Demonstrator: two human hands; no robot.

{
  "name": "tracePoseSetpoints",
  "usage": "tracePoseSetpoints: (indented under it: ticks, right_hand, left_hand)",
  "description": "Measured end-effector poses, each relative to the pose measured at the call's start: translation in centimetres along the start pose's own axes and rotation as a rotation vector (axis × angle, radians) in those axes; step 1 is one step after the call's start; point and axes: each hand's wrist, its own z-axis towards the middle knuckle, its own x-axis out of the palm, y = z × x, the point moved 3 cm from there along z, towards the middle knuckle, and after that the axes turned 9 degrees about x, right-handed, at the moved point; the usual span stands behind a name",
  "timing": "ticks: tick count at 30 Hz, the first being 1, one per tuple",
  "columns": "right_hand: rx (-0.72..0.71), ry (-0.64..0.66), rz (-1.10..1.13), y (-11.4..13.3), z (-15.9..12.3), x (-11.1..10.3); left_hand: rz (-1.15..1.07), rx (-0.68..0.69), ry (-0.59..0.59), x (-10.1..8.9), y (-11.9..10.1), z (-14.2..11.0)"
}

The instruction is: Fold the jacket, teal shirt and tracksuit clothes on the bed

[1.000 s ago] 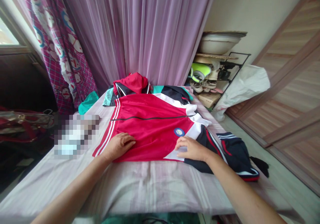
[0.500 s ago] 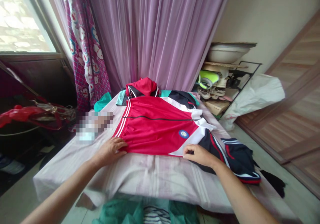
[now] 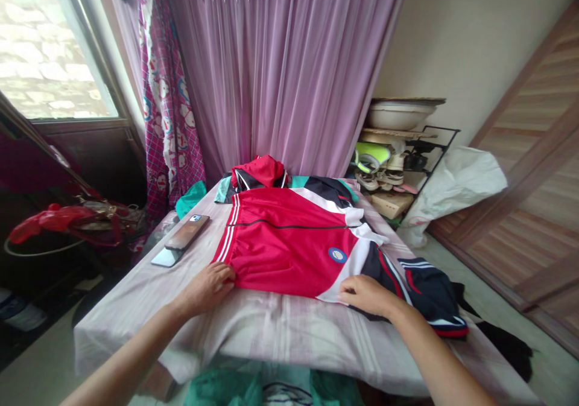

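Observation:
A red, white and navy track jacket (image 3: 289, 246) lies flat on a table covered with a pale striped cloth (image 3: 280, 333), zip closed, a round blue badge near its right side. My left hand (image 3: 208, 285) pinches the jacket's near left corner by the white stripes. My right hand (image 3: 366, 293) is closed on the near right edge, at the white panel. A navy sleeve (image 3: 429, 288) trails off to the right over the table edge.
More folded red, navy and teal clothes (image 3: 260, 174) lie at the table's far end. Two phones (image 3: 181, 240) rest at the left. A shoe rack (image 3: 398, 158) with a basin, a white sack (image 3: 452, 183), purple curtains and a window surround the table.
Both hands have slid back from flat on the jacket's front to its near edge and closed on it. The view has pulled back and tilted up.

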Motion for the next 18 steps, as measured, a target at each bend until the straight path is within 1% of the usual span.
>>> tracePoseSetpoints:
  ticks: [1, 2, 4, 5, 6, 7, 10, 13, 15, 16, 18]
  right_hand:
    - [-0.006, -0.006, -0.021, 0.1, 0.4, -0.4]
    - [-0.005, -0.029, -0.043, 0.2, 0.8, -0.8]
    - [0.017, -0.122, -0.071, 0.4, 2.2, -1.9]
    - [0.040, -0.182, -0.075, 0.3, 3.0, -2.5]
    - [0.074, -0.247, -0.080, 0.2, 3.9, -3.1]
    - [0.119, -0.316, -0.091, -0.2, 4.8, -3.6]
    - [0.308, -0.509, -0.168, -2.2, 6.9, -5.0]
    - [0.524, -0.628, -0.226, -5.4, 7.6, -6.3]
    - [0.681, -0.657, -0.215, -7.8, 7.6, -7.0]
    - [0.753, -0.648, -0.197, -9.0, 7.6, -7.3]
    - [0.852, -0.571, -0.155, -10.9, 7.7, -7.6]
  left_hand:
    - [-0.021, -0.077, -0.027, -0.3, 0.7, -0.1]
    - [-0.019, -0.184, -0.061, -0.7, 1.7, -0.2]
    - [0.038, -0.432, -0.119, -1.7, 3.7, -0.3]
    - [0.075, -0.534, -0.119, -2.2, 4.5, -0.3]
    - [0.101, -0.608, -0.089, -2.5, 5.2, -0.1]
    - [0.116, -0.659, -0.034, -2.7, 5.7, 0.2]
    - [0.143, -0.739, 0.143, -2.7, 6.6, 1.5]
    - [0.200, -0.768, 0.207, -2.2, 7.3, 3.2]
    - [0.228, -0.778, 0.219, -1.8, 8.1, 4.2]
    - [0.229, -0.785, 0.227, -1.6, 8.5, 4.7]
    - [0.201, -0.796, 0.264, -1.2, 9.2, 5.4]
